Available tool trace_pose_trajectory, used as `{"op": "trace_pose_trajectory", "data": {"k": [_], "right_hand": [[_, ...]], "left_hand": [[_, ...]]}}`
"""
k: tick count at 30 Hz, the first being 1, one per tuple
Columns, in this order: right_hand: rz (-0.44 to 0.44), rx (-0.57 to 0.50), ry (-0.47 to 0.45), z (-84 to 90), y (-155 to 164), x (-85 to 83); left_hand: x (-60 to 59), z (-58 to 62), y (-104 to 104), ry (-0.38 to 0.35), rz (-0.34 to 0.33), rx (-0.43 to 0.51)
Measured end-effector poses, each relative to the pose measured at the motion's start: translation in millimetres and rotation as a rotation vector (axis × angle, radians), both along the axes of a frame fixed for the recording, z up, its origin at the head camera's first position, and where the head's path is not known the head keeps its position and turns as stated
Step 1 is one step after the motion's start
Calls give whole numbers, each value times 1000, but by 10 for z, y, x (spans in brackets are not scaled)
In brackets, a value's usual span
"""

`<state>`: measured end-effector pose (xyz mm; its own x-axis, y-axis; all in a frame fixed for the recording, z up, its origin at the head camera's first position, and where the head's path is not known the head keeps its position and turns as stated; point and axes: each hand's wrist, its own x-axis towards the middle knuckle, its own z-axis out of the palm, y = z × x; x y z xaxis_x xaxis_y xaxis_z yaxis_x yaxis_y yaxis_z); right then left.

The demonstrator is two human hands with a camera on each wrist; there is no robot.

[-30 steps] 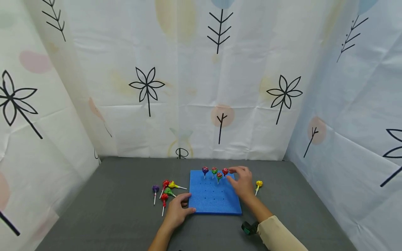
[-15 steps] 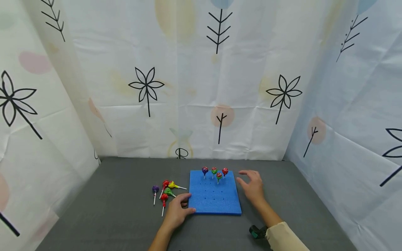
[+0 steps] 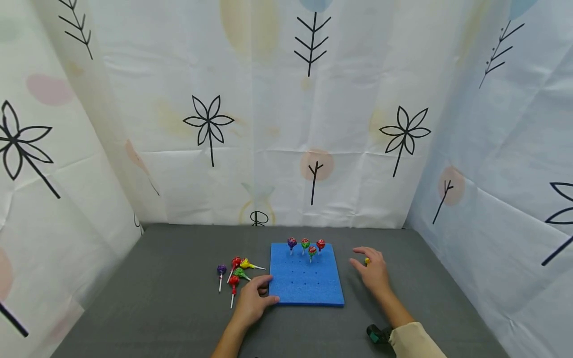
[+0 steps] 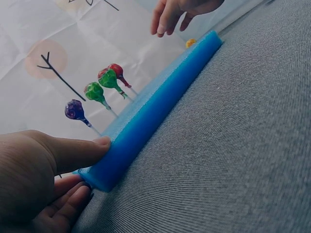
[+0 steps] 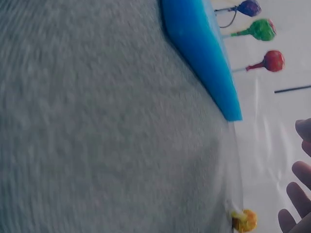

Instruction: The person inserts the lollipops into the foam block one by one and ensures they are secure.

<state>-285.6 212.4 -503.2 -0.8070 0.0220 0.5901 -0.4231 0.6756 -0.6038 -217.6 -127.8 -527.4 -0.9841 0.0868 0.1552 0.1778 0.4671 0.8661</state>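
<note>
My left hand grips the near left corner of a blue foam board, its thumb pressing the board in the left wrist view. Standing upright by their sticks toward the board's far side are several lollipops: a purple one, a green one, a red one and, in front, a green and red one. To the right of the board, my right hand holds nothing, fingers apart. It hovers over a yellow lollipop on the table, mostly hidden by the hand in the head view.
Left of the board lie loose lollipops: a purple one, red ones, a yellow one and a green one. Small holes dot the board's surface. A patterned white curtain rises behind the grey table.
My right hand has drawn back from the red lollipop on the board and moved right, over the yellow lollipop. My left hand and the board stay where they were.
</note>
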Motion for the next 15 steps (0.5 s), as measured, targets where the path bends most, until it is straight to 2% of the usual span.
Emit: {"op": "trace_pose_trajectory", "data": {"k": [4,10,15], "right_hand": [[-16,-6,-93,10,76,9],[-21,-2,-140,-9,175,-12],[-24,-11,-230,-16,254,-33]], "left_hand": [[-5,0,-2,2,-2,-4],[-3,1,-2,-5,5,-12],[0,14,-3,-14,3,-4]]}}
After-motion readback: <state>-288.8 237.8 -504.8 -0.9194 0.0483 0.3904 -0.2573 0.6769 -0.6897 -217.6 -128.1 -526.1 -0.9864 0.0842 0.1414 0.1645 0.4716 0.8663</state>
